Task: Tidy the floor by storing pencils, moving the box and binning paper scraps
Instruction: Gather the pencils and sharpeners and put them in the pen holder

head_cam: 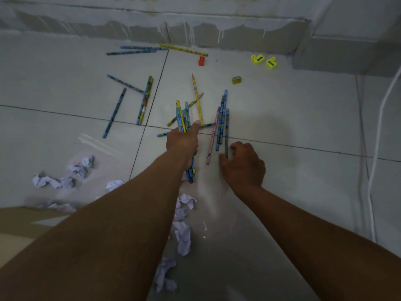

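Observation:
My left hand (183,142) is shut on a bundle of pencils (183,117), mostly blue and yellow, whose ends stick out above and below the fist. My right hand (244,164) lies on the tiled floor with its fingertips touching the lower ends of a row of blue and pink pencils (221,124). A long yellow pencil (197,98) lies just beyond my left hand. More loose pencils (143,103) are scattered to the left and others (138,50) near the wall. Crumpled paper scraps (183,235) lie between my arms, and more scraps (56,181) sit at the left.
A red sharpener (201,61), an olive sharpener (236,80) and two yellow sharpeners (263,61) lie near the wall. A white cable (378,131) runs down the right side. A brown cardboard box (19,227) edge shows at the lower left. The grey wall base (195,33) bounds the far side.

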`<state>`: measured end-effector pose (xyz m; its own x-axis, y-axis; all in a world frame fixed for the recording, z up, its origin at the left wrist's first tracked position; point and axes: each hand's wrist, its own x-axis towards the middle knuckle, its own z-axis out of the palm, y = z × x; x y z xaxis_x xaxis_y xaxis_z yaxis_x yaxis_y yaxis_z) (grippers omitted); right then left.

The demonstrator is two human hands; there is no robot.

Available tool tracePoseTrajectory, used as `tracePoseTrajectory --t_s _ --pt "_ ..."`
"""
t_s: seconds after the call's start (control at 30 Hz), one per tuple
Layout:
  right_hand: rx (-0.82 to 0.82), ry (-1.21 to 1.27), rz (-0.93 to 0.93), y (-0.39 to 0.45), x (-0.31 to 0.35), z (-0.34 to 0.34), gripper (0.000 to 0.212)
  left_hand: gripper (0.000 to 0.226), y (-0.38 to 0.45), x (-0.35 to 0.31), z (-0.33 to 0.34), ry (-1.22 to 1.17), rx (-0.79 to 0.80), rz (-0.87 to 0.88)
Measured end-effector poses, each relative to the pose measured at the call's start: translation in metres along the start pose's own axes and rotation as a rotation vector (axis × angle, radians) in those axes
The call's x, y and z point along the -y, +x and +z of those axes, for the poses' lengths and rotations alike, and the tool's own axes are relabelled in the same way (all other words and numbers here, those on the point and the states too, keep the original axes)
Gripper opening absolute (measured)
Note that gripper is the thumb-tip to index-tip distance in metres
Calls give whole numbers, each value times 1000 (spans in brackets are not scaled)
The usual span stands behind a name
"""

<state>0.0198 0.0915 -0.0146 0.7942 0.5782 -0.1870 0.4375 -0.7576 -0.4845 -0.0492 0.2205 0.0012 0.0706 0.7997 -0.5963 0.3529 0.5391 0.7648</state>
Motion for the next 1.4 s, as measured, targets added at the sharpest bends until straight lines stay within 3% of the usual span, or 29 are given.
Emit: tracePoseTrajectory --t_s 0.3,0.4,0.5,0.63,0.87,1.03,1.23,1.4 --pt "-63 46 187 2 9 -7 18 50 -6 3 -2 -23 50 -5" --pt "-97 263 99 -1 14 -6 13 56 -10 0 0 -13 60 24" --pt "-22 504 -34 -6 24 -3 8 58 -13 -5 2 3 58 42" --pt "64 622 -99 -5 31 -1 5 53 -17 -10 3 -29 66 35" --pt "15 441 -184 0 29 5 13 44 -9 -9 -5 -29 -27 -40" --pt "-148 -59 -386 6 17 14 28 53 0 0 -18 18 -60 -36" --pt "44 -235 -304 26 13 19 49 41 1 2 -24 43 -7 -18" --pt "46 -187 -246 35 12 15 42 37 0 4 -26 54 22 17"
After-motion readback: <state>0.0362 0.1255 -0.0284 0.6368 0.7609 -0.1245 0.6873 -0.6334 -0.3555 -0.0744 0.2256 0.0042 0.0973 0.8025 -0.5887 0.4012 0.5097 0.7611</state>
